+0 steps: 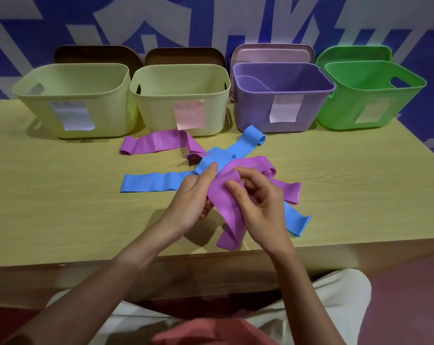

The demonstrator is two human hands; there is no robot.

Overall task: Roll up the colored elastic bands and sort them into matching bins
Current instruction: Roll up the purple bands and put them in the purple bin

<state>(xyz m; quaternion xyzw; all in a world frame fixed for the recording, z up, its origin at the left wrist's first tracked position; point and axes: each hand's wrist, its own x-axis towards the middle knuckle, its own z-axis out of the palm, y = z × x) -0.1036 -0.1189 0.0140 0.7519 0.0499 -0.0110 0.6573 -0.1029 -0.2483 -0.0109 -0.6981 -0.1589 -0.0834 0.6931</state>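
Behind the counter (61, 195) stood two pale bins (76, 100), a purple bin (283, 95) and a green bin (370, 95). Blue bands (151, 181) lay crossed mid-counter. My left hand (194, 195) and right hand (258, 202) both pinched one purple band (227, 212) above them.

1. Four bins stand in a row along the far edge of the table (61, 207): two pale green bins (74, 113) (181, 108), a purple bin (280, 105) and a green bin (370, 103), nearly touching, all open-topped.
2. Tangled purple and blue bands (225, 155) crowd the middle, just near of the bins.
3. Bare tabletop lies left and right of the bands.
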